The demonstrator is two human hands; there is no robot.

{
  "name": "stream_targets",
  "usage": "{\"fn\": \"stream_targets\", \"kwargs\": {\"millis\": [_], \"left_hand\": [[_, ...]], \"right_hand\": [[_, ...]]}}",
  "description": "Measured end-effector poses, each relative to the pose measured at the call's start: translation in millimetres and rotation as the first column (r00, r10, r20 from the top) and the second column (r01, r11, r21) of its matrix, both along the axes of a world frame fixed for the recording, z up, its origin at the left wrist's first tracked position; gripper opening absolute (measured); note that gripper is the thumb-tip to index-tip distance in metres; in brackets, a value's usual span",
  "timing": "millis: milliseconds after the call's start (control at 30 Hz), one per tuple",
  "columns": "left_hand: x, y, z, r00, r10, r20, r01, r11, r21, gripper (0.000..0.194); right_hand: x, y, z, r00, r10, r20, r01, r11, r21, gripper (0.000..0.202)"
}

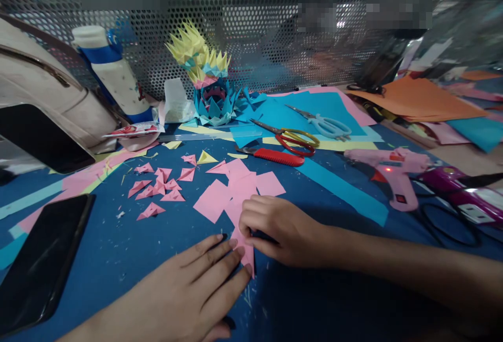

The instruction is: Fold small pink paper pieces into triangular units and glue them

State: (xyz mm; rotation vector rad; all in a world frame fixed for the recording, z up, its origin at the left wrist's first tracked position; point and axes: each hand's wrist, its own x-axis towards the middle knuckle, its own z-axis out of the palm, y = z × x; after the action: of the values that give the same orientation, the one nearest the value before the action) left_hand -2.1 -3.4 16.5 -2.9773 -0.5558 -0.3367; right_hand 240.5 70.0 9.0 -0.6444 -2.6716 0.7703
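Observation:
A folded pink paper piece (247, 263) lies on the blue tabletop, its pointed end towards me. My left hand (196, 284) rests over its left edge, fingers stretched out flat with the tips on the paper. Curled fingers of my right hand (275, 227) press on the same paper from the right, partly hiding it. Just beyond are several loose pink paper squares (214, 200), overlapping one another. To the left sits a scattered group of small folded pink triangles (151, 210), with a yellow one (206, 157) behind.
Scissors with red and yellow handles (298, 140), light-blue scissors (330, 124) and a red-handled cutter (279, 157) lie farther back. A pink glue gun (396, 172) with a lit light is at right, beside a purple power strip (467, 190). Left: a phone (47, 258). A folded-paper figure (212, 90) stands behind.

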Motion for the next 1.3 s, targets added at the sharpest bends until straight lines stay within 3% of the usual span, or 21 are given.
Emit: {"fn": "stream_targets", "kwargs": {"millis": [800,1100,1200,1300], "left_hand": [[4.9,-2.6,2.1,0.994,-0.021,-0.105,0.021,1.000,0.005,0.048],[3.7,-4.7,-0.6,1.000,0.020,-0.017,-0.020,1.000,0.024,0.047],[1.8,-2.2,3.6,0.999,-0.005,-0.044,0.003,0.999,-0.036,0.048],[-0.2,-0.9,7.1,0.999,0.039,0.000,-0.039,0.983,-0.182,0.043]], "right_hand": [[-2.1,0.2,-1.1,0.996,0.005,0.086,-0.011,0.997,0.079,0.010],[-2.0,-0.7,2.9,0.999,0.000,0.052,-0.001,1.000,0.015,0.010],[-0.7,-0.2,1.7,1.000,0.015,0.015,-0.015,1.000,0.016,0.009],[0.2,0.1,0.5,1.000,0.020,-0.010,-0.020,1.000,0.016,0.007]]}}
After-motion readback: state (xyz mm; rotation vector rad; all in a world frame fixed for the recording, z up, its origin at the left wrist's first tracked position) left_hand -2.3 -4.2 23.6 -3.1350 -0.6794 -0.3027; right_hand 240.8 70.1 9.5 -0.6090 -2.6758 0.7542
